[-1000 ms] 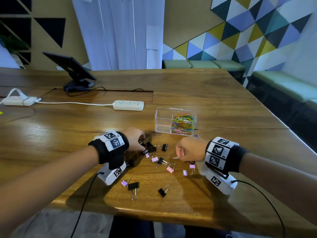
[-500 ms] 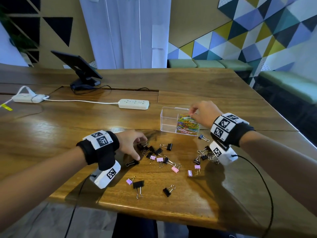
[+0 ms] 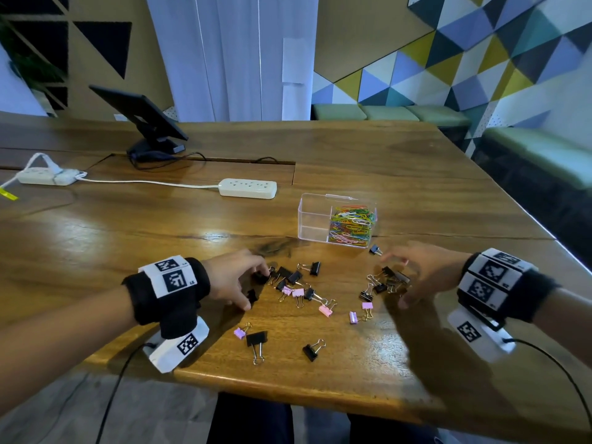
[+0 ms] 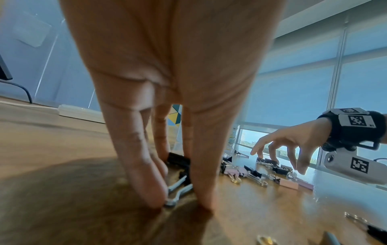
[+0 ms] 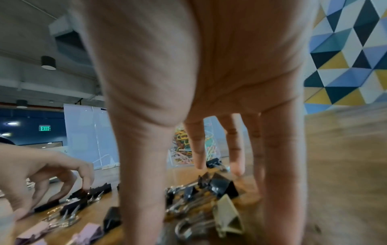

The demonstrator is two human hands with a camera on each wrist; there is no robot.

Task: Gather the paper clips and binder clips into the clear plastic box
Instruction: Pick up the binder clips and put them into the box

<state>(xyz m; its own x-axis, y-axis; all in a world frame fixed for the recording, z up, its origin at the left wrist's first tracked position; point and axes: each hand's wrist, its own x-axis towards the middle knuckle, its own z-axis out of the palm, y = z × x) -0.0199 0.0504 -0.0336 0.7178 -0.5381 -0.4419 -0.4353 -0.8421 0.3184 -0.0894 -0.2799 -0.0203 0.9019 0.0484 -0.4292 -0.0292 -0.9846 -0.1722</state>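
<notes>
- The right hand (image 3: 423, 272) has come back from the clear plastic box (image 3: 315, 219) to the binder clips (image 3: 386, 280), fingers spread, holding nothing.
- The left hand (image 3: 232, 277) stays put, fingertips (image 4: 150, 190) pinching a black clip (image 4: 178, 160).

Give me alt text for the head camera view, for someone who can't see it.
Two hands reach into scattered black and pink binder clips on a wooden table: the left hand touches a black one, the right hand spreads open over another cluster. Behind sits a clear plastic box holding colourful paper clips.

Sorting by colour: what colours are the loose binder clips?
Black and pink binder clips, clearest in the head view.
</notes>
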